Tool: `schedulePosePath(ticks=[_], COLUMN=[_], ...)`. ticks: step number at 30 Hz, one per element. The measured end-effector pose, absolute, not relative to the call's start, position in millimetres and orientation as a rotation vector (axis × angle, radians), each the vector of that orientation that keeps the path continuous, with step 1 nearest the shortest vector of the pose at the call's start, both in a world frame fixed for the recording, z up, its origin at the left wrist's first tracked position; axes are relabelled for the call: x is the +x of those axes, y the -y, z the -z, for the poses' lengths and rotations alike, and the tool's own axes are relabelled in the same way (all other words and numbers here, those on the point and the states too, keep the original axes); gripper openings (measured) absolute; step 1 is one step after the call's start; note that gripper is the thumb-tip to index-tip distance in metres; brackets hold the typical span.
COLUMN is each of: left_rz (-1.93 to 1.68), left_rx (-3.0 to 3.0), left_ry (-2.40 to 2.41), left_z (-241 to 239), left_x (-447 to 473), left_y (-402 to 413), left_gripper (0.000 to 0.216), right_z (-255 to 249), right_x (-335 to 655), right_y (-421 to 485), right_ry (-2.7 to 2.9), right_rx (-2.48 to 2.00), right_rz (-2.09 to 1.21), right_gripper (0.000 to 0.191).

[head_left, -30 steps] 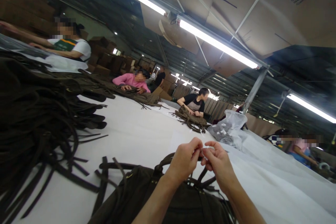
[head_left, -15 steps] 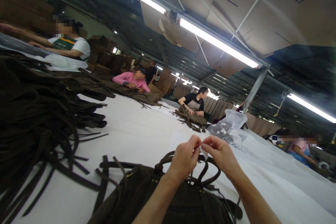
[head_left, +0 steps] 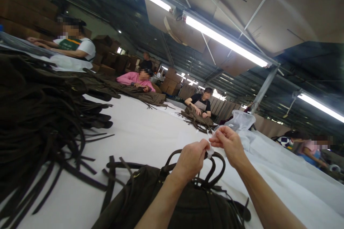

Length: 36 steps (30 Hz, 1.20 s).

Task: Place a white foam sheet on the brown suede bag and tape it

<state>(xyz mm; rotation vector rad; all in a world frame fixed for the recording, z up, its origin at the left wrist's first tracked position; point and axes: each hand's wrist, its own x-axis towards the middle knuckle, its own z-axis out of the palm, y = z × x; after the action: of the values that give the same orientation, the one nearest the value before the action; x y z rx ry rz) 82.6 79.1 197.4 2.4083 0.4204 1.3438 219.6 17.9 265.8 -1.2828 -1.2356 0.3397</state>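
Note:
A dark brown bag (head_left: pixel 188 204) lies on the white table (head_left: pixel 139 132) right in front of me, its looped handles (head_left: pixel 215 166) standing up. Just above the handles my left hand (head_left: pixel 192 159) is closed in a pinch on a small white piece (head_left: pixel 210 151), perhaps paper or a tag. My right hand (head_left: pixel 228 143) is a little higher and to the right, its fingers also pinched on or next to that white piece. What the piece is I cannot make out.
A big heap of dark straps and bags (head_left: pixel 34 114) fills the table's left side. A clear plastic bag (head_left: pixel 240 121) of small parts sits beyond my hands. Several other people (head_left: pixel 200 102) handle brown bags along the far edge; cardboard boxes stand behind them.
Both hands have stayed pinched together over the bag's handles; my right hand has risen slightly and drawn a bit away from the left. The view has shifted a little.

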Motion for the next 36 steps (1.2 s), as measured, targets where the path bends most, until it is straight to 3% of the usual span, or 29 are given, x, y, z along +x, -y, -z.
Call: schedulePosePath(ticks=[5, 11, 15, 20, 23, 27, 36], left_rz=[-1.395, -1.436, -1.218, -0.811, -0.713, -0.762, -0.625], left_rx=[2.583, 2.690, 2.756, 2.834, 2.843, 2.880, 2.927], left_ry=[-0.510, -1.008, -1.228, -1.157, -1.097, -0.998, -0.889], left_z=[-201, -173, -139, -82, -54, -45, -60], left_x=[80, 99, 113, 115, 109, 102, 88], left_y=[-82, -96, -113, -136, -143, -141, -109], left_gripper=[0.023, 0.066, 0.073, 0.064, 0.045, 0.034, 0.039], right_z=[-268, -264, -253, -185, -118, -57, -69], right_x=[223, 246, 246, 212, 190, 179, 180], right_y=[-21, -41, -45, -3, 32, 54, 58], right_ry=[1.215, 1.249, 1.446, 1.867, 2.096, 2.230, 2.167], right_rx=[-1.099, -1.084, -1.237, -1.708, -1.942, -2.028, -1.993], right_rz=[-0.327, -0.153, -0.039, -0.158, -0.406, -0.254, -0.208], right_gripper=[0.029, 0.023, 0.046, 0.045, 0.061, 0.079, 0.075])
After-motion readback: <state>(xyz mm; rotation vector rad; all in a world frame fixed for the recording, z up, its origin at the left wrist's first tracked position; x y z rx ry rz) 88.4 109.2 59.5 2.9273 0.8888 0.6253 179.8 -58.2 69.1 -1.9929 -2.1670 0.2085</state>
